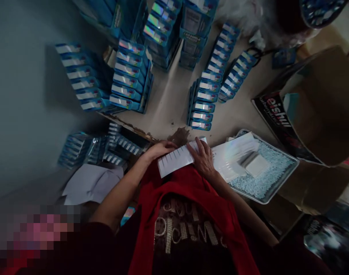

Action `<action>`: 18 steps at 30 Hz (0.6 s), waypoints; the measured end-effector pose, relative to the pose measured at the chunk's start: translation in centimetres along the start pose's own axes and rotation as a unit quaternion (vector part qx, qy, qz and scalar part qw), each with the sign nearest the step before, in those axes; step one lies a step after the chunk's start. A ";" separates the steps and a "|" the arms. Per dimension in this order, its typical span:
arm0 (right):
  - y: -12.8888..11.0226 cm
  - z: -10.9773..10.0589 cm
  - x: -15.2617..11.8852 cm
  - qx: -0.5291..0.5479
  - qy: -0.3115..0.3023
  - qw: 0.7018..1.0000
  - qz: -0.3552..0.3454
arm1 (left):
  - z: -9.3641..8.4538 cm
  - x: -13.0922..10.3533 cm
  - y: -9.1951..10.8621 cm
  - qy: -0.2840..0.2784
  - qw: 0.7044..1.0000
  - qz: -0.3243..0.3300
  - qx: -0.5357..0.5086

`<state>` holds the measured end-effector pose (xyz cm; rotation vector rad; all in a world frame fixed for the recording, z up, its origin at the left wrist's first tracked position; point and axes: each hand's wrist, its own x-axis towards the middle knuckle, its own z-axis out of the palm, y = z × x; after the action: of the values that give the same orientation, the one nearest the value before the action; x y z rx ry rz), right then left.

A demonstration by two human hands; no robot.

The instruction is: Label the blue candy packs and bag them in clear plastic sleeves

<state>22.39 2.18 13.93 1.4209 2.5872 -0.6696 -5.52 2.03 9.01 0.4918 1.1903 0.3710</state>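
Observation:
Across my lap lies a white strip with short dark lines along its far side (176,160), tilted up toward the right. My left hand (160,149) is curled at its left far edge, fingertips partly hidden. My right hand (202,158) grips the right end, its fingers bent over the top. Just to the right, shiny white sheets (234,151) and a small whitish box (255,164) rest on pale blue pellets in a clear-rimmed tray (293,168).
Rows of blue packets with white labels (203,101) stand on the table (168,103), with more packets (125,78) at the left. An open carton (273,110) sits at the right. Low on the left are wrapped packets (73,149) and white paper (91,183). Another person, blurred, is at lower left.

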 end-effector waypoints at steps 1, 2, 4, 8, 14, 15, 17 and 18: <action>-0.3 0.0 -0.1 -0.010 -0.014 1.000 0.002 | -0.1 -0.2 -0.2 0.016 1.000 0.001 -0.006; -0.5 0.0 0.0 -0.019 -0.022 1.000 0.006 | -0.3 -0.6 -0.3 0.032 0.999 0.009 -0.014; -0.7 -0.1 0.6 -0.033 -0.019 0.999 0.019 | -1.1 -1.7 -0.5 0.044 0.998 0.036 -0.014; -2.0 -0.8 3.1 -0.019 -0.012 0.999 -0.025 | -2.1 -5.7 -0.6 0.046 0.985 0.104 0.127; -6.3 -1.1 7.1 0.024 -0.129 0.964 -0.233 | -4.1 -11.7 -6.0 0.351 0.899 0.045 0.259; -6.6 -0.8 7.7 0.027 -0.159 0.951 -0.265 | -5.0 -12.8 -7.8 0.403 0.877 0.034 0.260; -6.9 0.2 8.8 0.006 -0.213 0.929 -0.302 | -6.9 -15.6 -12.1 0.490 0.833 0.022 0.256; -6.8 0.8 9.2 -0.018 -0.233 0.922 -0.308 | -7.6 -17.0 -14.3 0.521 0.815 0.011 0.252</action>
<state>11.59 5.80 12.58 0.3265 2.5877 -0.8855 -18.12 -17.56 12.38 0.7984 2.3953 0.3427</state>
